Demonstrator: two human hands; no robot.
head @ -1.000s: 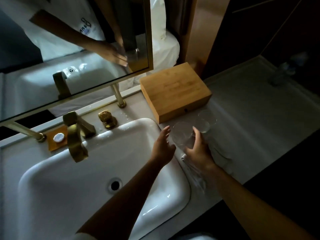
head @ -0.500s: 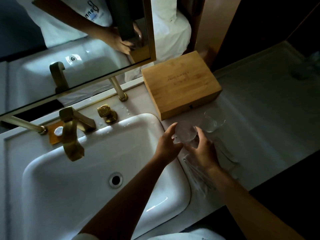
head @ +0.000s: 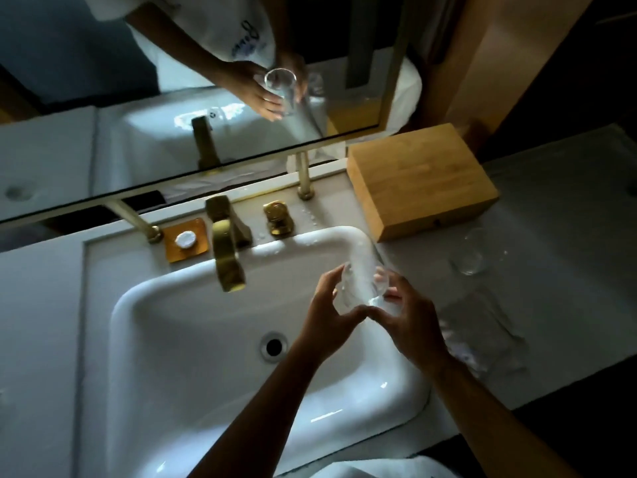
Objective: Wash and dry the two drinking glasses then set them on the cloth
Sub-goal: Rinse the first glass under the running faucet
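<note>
A pale grey stone desk (head: 568,208) spans the frame, and a wide rectangular mirror (head: 103,108) with a thin brass frame fills the upper left, reflecting the hands and a glass. Set into the desk at centre and lower left is the large white ceramic sink (head: 193,343), its round drain (head: 274,346) near the middle. A rectangular light bamboo box (head: 420,181) sits on the desk at upper right, just beside the sink's far corner. A crumpled pale cloth (head: 482,336) lies on the desk at right of centre, near the sink's right rim. The brass faucet (head: 225,250) stands at the sink's far edge, with a brass knob handle (head: 277,217) beside it and a small orange square dish (head: 186,239) holding a white round piece to its left. Over the sink's right side, the left hand (head: 327,322) and right hand (head: 410,319) both curl around one clear drinking glass (head: 362,288), held tilted between them. The second clear drinking glass (head: 470,253) rests on the desk at right, between box and cloth.
</note>
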